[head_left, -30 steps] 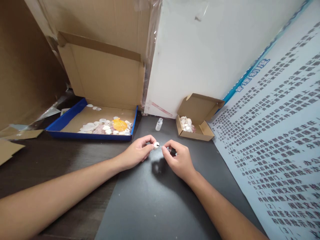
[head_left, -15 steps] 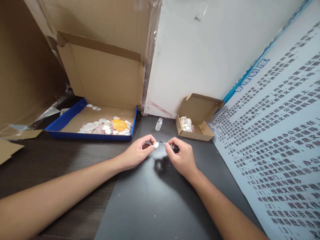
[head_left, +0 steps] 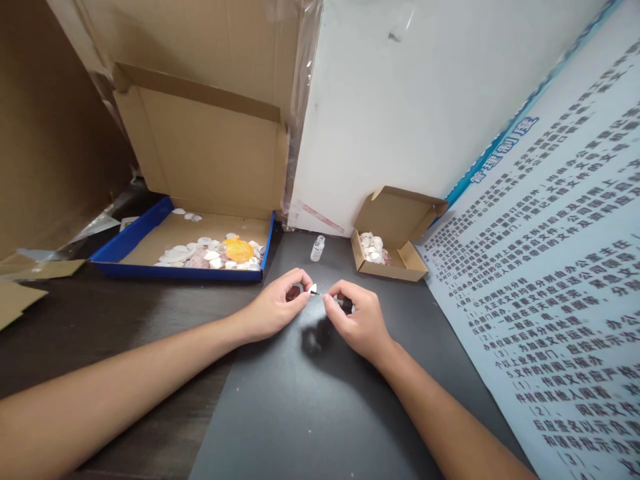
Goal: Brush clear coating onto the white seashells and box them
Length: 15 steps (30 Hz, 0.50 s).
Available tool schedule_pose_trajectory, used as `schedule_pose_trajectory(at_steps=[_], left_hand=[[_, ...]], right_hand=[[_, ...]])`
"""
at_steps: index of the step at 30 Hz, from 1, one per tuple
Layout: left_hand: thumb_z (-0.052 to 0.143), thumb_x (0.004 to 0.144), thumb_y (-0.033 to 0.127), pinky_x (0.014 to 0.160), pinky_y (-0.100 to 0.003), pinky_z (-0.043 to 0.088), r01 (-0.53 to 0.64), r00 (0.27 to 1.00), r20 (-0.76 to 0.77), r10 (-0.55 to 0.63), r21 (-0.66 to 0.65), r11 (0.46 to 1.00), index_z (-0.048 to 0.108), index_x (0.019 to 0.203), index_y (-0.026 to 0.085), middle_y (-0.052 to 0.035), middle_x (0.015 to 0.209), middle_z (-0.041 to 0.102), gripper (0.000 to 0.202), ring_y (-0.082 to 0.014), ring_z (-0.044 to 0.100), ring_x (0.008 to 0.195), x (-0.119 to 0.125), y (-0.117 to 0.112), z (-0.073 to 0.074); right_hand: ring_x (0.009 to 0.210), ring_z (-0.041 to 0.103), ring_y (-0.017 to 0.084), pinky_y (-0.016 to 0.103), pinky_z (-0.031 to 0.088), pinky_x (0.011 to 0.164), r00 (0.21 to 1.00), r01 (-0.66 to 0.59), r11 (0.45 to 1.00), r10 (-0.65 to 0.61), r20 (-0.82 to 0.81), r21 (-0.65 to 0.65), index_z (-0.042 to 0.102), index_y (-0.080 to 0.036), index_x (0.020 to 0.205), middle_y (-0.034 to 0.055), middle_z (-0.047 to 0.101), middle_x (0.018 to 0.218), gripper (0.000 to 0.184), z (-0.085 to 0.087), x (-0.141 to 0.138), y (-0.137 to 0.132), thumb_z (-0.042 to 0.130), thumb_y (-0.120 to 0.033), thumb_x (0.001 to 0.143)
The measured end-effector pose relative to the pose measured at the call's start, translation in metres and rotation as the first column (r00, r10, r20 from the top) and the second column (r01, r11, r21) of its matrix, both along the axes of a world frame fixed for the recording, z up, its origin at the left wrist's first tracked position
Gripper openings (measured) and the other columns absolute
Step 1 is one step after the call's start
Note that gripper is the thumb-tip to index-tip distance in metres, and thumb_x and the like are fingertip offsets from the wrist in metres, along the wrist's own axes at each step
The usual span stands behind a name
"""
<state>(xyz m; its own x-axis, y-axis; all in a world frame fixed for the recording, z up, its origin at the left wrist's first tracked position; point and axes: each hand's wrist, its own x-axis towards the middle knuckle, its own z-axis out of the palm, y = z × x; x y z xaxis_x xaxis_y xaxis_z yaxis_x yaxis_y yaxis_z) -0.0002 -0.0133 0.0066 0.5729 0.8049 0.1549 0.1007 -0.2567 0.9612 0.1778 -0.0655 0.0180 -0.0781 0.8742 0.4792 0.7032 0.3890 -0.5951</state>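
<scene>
Between the thumb and fingers of my left hand [head_left: 280,303] is a small white seashell [head_left: 313,289], held just above the dark mat. My right hand [head_left: 360,317] pinches a thin brush [head_left: 320,295] with a black cap [head_left: 346,305], partly hidden by the fingers. The dark brush tip lies over the shell's face and appears to touch it. Behind both hands stands a small clear glass bottle [head_left: 317,249], uncapped, with a pale label.
At the back left, an open blue-edged cardboard box [head_left: 180,272] holds several shells and an orange one [head_left: 239,250]. A smaller open cardboard box [head_left: 393,272] with white shells stands back right. A printed sheet [head_left: 550,267] leans along the right side.
My right hand has moved left and slightly down, bringing the brush tip from beside the shell onto it. The shell has turned a little in my left hand.
</scene>
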Motion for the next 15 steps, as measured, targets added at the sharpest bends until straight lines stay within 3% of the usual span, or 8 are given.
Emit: schedule_pose_trajectory(at_steps=[5,11,15], left_hand=[[0.052,0.086,0.035,0.049,-0.022,0.027,-0.005,1.000,-0.006,0.005,0.008,1.000,0.049,0.082,0.019,0.0070,0.060,0.039,0.017,-0.0088,0.032,0.052,0.0000,-0.0003,0.0004],[0.053,0.086,0.035,0.052,-0.022,0.031,-0.008,1.000,0.001,0.008,0.023,1.000,0.050,0.083,0.019,0.0050,0.066,0.044,0.017,-0.0098,0.037,0.057,0.0000,0.0000,-0.0006],[0.053,0.087,0.037,0.051,-0.022,0.030,-0.004,1.000,-0.002,0.004,0.023,1.000,0.050,0.082,0.019,0.0050,0.066,0.044,0.019,-0.0097,0.036,0.056,0.0000,-0.0005,0.0003]], right_hand=[[0.054,0.046,0.011,0.023,0.036,0.055,0.994,0.109,0.994,-0.109,0.008,-0.014,0.058,-0.020,0.068,-0.0030,0.055,0.060,0.018,-0.0008,0.0008,0.0027,0.055,-0.027,0.084],[0.053,0.045,0.011,0.023,0.035,0.054,1.000,0.029,1.000,-0.029,0.006,-0.009,0.058,-0.020,0.068,-0.0029,0.054,0.059,0.018,-0.0003,-0.0007,0.0017,0.055,-0.027,0.084],[0.053,0.046,0.011,0.023,0.035,0.054,0.995,0.103,0.994,-0.103,0.002,-0.024,0.057,-0.020,0.067,-0.0027,0.055,0.060,0.018,-0.0007,0.0002,0.0029,0.055,-0.028,0.083]])
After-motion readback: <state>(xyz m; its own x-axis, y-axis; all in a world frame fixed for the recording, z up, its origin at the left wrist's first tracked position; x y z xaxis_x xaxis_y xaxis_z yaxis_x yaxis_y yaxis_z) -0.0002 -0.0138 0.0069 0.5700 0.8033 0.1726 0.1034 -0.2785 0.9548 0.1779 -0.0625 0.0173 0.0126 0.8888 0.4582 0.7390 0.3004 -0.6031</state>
